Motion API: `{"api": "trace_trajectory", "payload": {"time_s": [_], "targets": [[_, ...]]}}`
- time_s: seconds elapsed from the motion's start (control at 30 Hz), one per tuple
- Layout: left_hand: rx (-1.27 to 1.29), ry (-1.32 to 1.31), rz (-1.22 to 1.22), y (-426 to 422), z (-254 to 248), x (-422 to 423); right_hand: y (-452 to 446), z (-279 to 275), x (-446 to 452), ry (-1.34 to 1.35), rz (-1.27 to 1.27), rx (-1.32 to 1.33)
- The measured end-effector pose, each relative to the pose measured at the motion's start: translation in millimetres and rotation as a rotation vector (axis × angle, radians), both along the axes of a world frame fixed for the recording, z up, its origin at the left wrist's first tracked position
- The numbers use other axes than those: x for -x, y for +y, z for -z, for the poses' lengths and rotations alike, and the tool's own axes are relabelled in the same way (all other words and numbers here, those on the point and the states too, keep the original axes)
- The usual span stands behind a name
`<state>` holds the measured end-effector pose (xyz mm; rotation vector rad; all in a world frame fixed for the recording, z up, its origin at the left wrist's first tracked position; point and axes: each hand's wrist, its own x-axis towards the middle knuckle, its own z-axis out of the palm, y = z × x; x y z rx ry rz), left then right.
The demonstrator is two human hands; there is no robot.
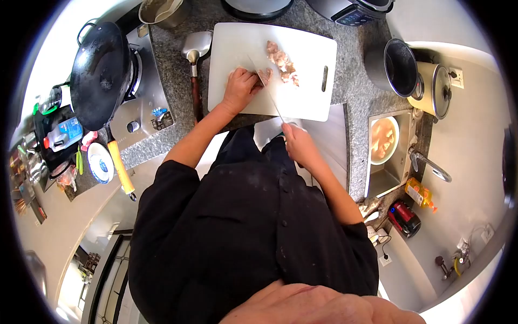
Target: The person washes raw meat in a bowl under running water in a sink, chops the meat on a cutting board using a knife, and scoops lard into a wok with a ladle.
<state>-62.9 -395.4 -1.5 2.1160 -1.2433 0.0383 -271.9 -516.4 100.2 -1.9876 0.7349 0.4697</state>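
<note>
The meat piece (264,76) lies near the middle of the cutting board (232,46), pinned by the bunched fingers of the left hand (240,89); other chunks (282,62) spread toward the far edge. At the near edge the right hand (298,143) grips the knife (274,101), blade beside the meat. Tucking the left fingertips back and drawing long, steady strokes should work best. Print on the blue-labelled bottle (66,132) and orange bottle (420,193) is too small to read

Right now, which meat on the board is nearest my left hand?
The small meat portion at your left hand, beside the knife; the longer row of chunks lies farther off, nearer the slotted end of the cutting board.
</note>
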Motion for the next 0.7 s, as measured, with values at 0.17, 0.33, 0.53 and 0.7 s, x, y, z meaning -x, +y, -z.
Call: {"api": "trace_trajectory", "payload": {"time_s": [0.17, 0.33, 0.53, 0.7], "targets": [[0.031, -0.008, 0.037, 1.5, 0.1, -2.6, 6.3, 33.1, -79.6, -0.082, -0.046, 0.126], [0.043, -0.014, 0.072, 3.1, -8.4, -4.1, 6.9, 35.4, -89.0, -0.173, -0.134, 0.215], [-0.058, 0.036, 0.034, 0.5, -7.7, -10.9, -11.7, 60.9, 5.0, -0.473, -0.279, 0.461], [-0.032, -0.028, -0.054, 10.8, -40.4, -22.6, -2.6, -6.7, 21.9, 0.066, 0.258, -0.255]]}}
